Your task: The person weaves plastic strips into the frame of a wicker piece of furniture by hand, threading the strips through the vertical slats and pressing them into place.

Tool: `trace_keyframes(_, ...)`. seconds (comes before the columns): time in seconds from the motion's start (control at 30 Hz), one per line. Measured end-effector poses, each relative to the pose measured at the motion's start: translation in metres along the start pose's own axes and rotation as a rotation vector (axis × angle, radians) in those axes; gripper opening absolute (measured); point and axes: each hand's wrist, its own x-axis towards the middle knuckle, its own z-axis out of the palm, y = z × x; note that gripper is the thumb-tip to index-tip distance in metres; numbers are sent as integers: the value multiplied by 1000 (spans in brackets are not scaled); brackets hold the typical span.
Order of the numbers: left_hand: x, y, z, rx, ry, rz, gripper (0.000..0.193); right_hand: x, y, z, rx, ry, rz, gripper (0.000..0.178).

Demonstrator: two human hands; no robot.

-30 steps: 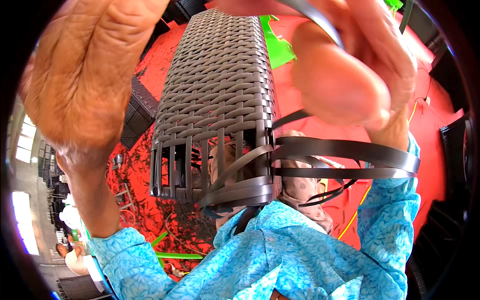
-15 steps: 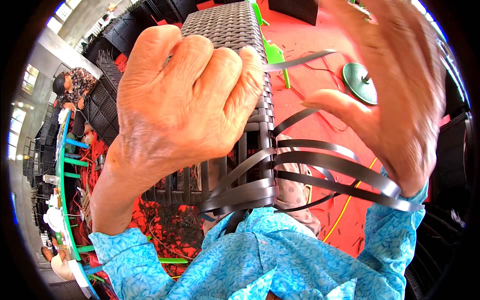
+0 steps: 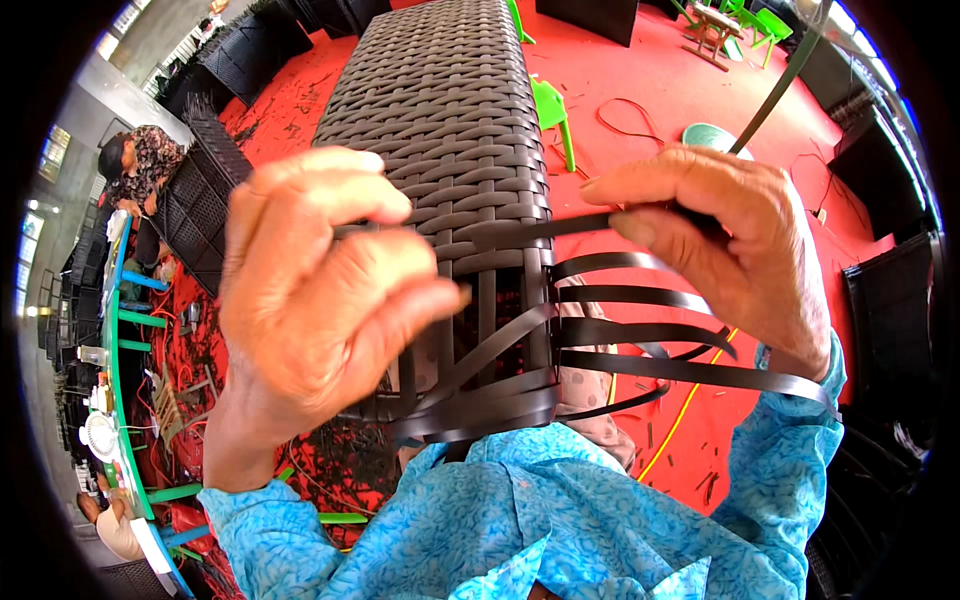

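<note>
A long piece of dark brown woven furniture (image 3: 440, 110) stretches away in front of me, its near end an uncovered frame. My right hand (image 3: 740, 240), at its right side, pinches a flat dark weaving strip (image 3: 570, 227) between thumb and fingers. That strip runs leftward into the edge of the weave. Over the left side of the weave hovers my left hand (image 3: 310, 290), fingers loosely bent and apart, slightly blurred; I see nothing held in it. Several loose strips (image 3: 640, 297) curve out to the right from the open frame, below my right hand.
Bright green chairs (image 3: 548, 105) stand on the red floor (image 3: 640, 60) beyond the piece. A round green base with a pole (image 3: 708, 136) is at the right. Far left, a person (image 3: 150, 165) sits by dark woven panels, near a green-edged table (image 3: 115, 350) bearing a white fan (image 3: 98, 434).
Both hands have come lower and nearer to me, uncovering the weave. My left fist has loosened. My right hand, spread and blurred before, now pinches the strip.
</note>
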Motion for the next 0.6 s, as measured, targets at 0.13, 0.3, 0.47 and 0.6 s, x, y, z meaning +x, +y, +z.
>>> trace_keyframes(0.13, -5, 5, -1, -161, -337, -50, 33, -5, -5, -5, 93, -99, -32, 22)
trace_keyframes(0.3, -8, 8, 5, -179, -341, -108, 32, -2, -5, -8, -20, -100, -68, 21)
trace_keyframes(0.47, -6, 12, 11, -238, -372, -120, 25, 6, -15, -4, -183, -149, -129, 18)
trace_keyframes(0.6, -6, 17, 11, -253, -379, -164, 24, -3, -9, 11, -39, -136, -52, 18)
